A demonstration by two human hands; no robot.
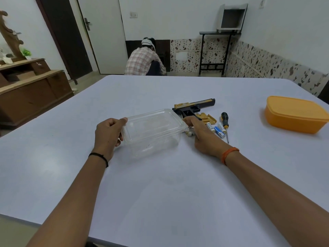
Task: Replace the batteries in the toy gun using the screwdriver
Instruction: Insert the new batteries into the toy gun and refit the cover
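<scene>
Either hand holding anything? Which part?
Left hand grips the clear plastic box at its left rim. Right hand touches its right edge; grip unclear.

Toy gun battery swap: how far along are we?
Done: the gold cover is off the toy gun and lies beside it. Loose batteries and the screwdriver lie on the table. In hand: left hand and right hand hold the clear box. Left: fit batteries, screw the cover back.
</scene>
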